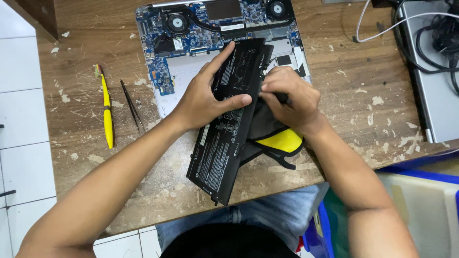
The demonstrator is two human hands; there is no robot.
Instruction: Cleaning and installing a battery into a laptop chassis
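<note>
A long flat black laptop battery lies tilted over the open laptop chassis and the table's front edge. My left hand grips its upper half, index finger stretched along the top and thumb across its face. My right hand presses a black and yellow cloth against the battery's right edge. The laptop's blue circuit board and two fans show at the top; part of the chassis is hidden by the battery and both hands.
A yellow screwdriver and black tweezers lie left of the laptop on the worn wooden table. A grey device with black and white cables sits at the right. A blue and white bin stands below right.
</note>
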